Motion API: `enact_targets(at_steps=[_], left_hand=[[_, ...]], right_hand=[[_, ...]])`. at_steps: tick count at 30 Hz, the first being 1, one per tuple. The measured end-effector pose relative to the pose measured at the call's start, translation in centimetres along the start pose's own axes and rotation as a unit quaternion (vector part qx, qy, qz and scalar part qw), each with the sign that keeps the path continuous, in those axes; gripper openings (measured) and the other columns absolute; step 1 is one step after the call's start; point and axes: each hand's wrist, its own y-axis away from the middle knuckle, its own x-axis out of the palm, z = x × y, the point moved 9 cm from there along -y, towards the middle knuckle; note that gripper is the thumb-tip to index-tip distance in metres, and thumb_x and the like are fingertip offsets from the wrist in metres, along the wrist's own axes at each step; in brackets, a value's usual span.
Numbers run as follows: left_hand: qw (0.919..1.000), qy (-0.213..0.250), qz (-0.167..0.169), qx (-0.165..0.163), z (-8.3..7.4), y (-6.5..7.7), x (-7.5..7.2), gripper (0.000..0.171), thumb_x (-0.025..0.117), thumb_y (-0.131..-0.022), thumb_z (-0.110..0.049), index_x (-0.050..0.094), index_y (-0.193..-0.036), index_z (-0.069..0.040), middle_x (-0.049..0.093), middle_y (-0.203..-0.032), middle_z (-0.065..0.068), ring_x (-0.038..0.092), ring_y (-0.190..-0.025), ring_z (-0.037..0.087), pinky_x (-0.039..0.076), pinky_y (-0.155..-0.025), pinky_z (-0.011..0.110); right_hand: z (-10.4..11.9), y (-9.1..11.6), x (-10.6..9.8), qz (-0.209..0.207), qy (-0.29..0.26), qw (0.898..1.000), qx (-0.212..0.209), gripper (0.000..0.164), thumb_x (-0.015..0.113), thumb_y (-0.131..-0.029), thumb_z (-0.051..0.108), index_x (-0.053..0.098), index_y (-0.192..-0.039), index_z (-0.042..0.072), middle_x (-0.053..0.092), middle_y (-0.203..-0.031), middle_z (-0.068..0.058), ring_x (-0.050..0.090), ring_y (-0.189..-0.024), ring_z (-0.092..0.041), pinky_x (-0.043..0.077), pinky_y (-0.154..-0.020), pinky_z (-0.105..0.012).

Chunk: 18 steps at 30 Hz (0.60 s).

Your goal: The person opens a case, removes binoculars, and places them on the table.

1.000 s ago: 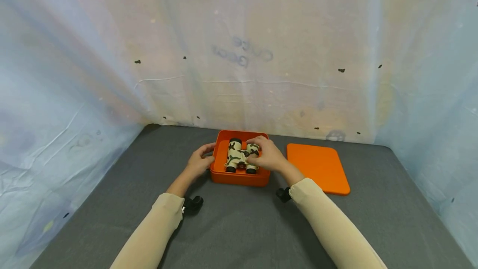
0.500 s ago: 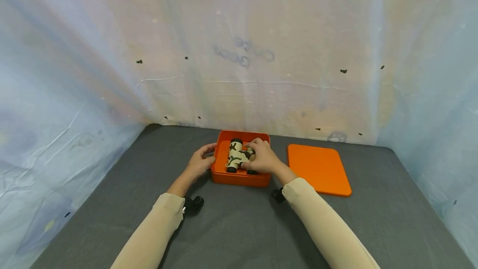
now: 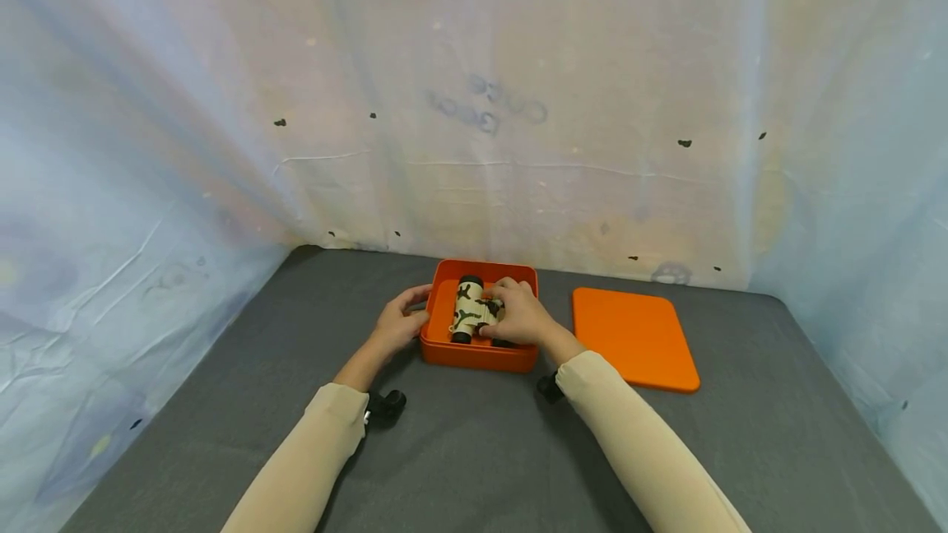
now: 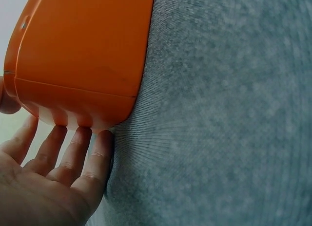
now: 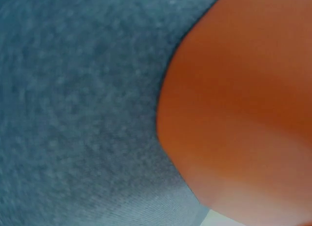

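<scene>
In the head view, camouflage-patterned binoculars [image 3: 467,309] lie inside an open orange box [image 3: 477,358]. My right hand [image 3: 524,317] reaches in from the right and grips their right barrel, with the thumb near the centre bridge; most of that barrel is hidden under the hand. At the box's left side is my left hand [image 3: 397,324]. From the left wrist view, its fingertips press the outer wall of the box while the thumb lies at the rim. The right wrist view shows only the box's outside [image 5: 243,114] and grey cloth, no hand.
A flat orange lid [image 3: 633,337] lies to the right of the box, near my right forearm. Grey cloth [image 3: 474,451] covers the table. A pale printed curtain [image 3: 518,105] hangs behind and along both sides.
My right hand has shifted slightly left and closed further over the right barrel of the binoculars, covering more of it. The left hand keeps its place at the box.
</scene>
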Motion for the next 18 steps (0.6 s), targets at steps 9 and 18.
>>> enact_targets(at_steps=[9, 18], left_hand=[[1.0, 0.004, -0.004, 0.005, 3.0, -2.2, 0.1, 0.052, 0.052, -0.095, -0.009, 0.041, -0.147, -0.012, 0.042, -0.148, 0.016, 0.054, -0.123, 0.035, 0.054, -0.088, 0.039], [0.9998, -0.002, -0.016, 0.011, 3.2, -2.2, -0.1, 0.05, 0.053, -0.095, -0.012, 0.045, -0.144, -0.018, 0.046, -0.145, 0.01, 0.057, -0.119, 0.03, 0.055, -0.086, 0.037]], right_hand=[[-0.5, -0.5, 0.5, 0.012, 0.039, 0.999, 0.008, 0.064, 0.078, -0.079, 0.03, 0.056, -0.136, 0.012, 0.051, -0.138, -0.01, 0.042, -0.111, -0.028, 0.047, -0.088, -0.043], [-0.6, -0.7, 0.8, 0.019, 0.062, 0.998, 0.025, 0.067, 0.08, -0.078, 0.033, 0.055, -0.137, 0.014, 0.053, -0.136, -0.009, 0.043, -0.106, -0.025, 0.048, -0.083, -0.039]])
